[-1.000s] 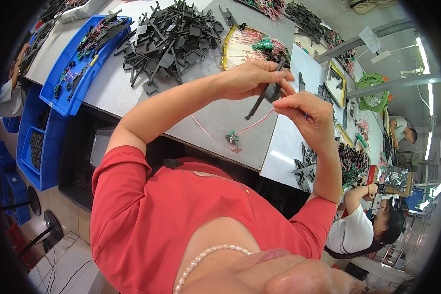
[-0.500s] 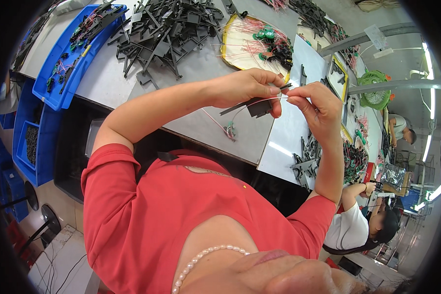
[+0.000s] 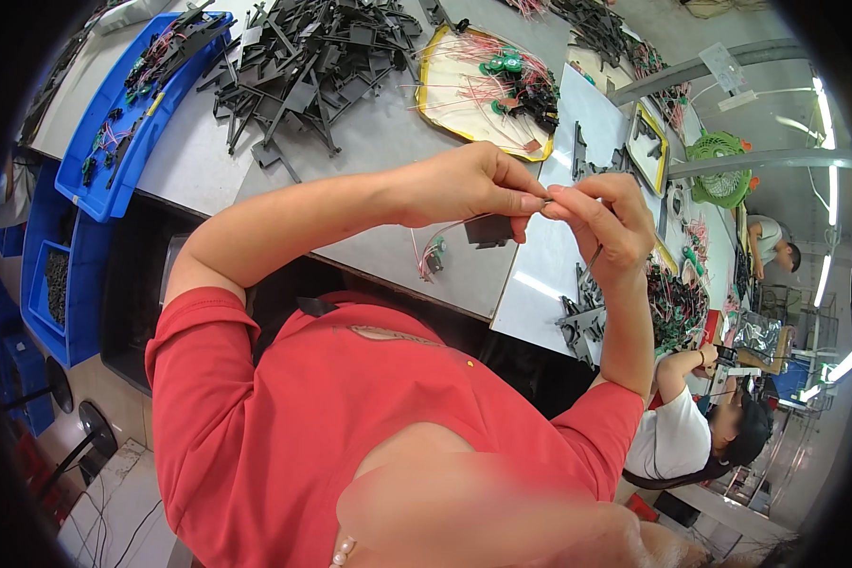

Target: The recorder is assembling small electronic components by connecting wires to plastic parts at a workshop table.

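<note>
My left hand (image 3: 483,185) is closed on a black plastic part (image 3: 490,230), whose flat square section shows below the fingers. A thin wire (image 3: 445,228) runs from under that hand to a small green circuit board (image 3: 434,254) hanging over the table's front. My right hand (image 3: 608,220) is pinched at the fingertips, right against the left thumb and forefinger. What lies in this pinch is mostly covered by the fingers. A thin grey strand (image 3: 593,257) shows below the right palm.
A heap of black plastic parts (image 3: 303,76) lies at the back left, beside a blue tray (image 3: 128,180). Behind my hands sits a yellow-edged pad (image 3: 445,99) with wired green boards. More black parts (image 3: 582,327) lie near my right forearm. A co-worker (image 3: 682,431) sits at right.
My right fingertips have moved left and slightly down, meeting the left fingertips. The wire stretch that showed between the hands is now hidden. The black part has tilted and shifted slightly left.
</note>
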{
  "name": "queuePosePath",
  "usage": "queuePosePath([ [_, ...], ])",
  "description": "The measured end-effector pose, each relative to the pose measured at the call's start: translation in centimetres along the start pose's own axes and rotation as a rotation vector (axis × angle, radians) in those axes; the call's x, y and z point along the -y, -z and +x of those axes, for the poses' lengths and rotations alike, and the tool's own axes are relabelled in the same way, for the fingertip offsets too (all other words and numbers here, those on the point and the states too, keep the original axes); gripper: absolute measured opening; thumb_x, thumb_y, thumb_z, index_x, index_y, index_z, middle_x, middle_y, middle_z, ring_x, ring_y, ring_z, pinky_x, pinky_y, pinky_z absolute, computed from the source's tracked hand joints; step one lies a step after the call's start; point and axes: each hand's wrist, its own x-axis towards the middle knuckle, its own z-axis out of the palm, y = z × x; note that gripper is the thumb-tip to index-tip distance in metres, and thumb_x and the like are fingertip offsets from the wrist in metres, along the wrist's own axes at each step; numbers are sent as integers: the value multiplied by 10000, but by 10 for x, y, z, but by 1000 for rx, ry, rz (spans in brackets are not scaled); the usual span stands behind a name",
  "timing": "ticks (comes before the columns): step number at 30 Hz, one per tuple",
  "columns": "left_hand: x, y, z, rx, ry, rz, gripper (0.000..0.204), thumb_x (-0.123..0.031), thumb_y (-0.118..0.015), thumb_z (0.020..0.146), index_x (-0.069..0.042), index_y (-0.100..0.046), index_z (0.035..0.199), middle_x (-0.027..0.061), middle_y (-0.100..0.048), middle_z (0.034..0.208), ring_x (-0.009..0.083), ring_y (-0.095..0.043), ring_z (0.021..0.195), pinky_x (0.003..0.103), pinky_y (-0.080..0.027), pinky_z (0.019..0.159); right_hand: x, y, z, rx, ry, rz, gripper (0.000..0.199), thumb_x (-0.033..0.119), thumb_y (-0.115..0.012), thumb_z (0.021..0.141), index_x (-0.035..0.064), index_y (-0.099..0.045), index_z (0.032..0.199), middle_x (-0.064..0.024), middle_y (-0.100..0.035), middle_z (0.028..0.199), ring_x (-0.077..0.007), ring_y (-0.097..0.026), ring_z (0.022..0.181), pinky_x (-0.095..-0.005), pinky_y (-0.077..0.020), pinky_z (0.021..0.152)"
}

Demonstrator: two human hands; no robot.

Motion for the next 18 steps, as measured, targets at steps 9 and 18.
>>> queuePosePath([
  [9,8,-7,-8,-56,25,47,256,-203,-539,894,16,-627,992,27,-629,759,60,-556,665,218,-441,645,6,-2,-20,124,-41,103,322,2,-717,602,119,-685,900,-7,-578,756,-135,-550,618,-238,-449,490],
  [18,35,-18,-5,-280,-99,281,230,-199,-550,880,-3,-635,963,36,-622,630,46,-487,538,234,-385,480,30,-15,-42,43,-949,834,180,130,-646,825,-3,-641,946,-21,-581,808,-65,-530,675,-182,-402,601],
])
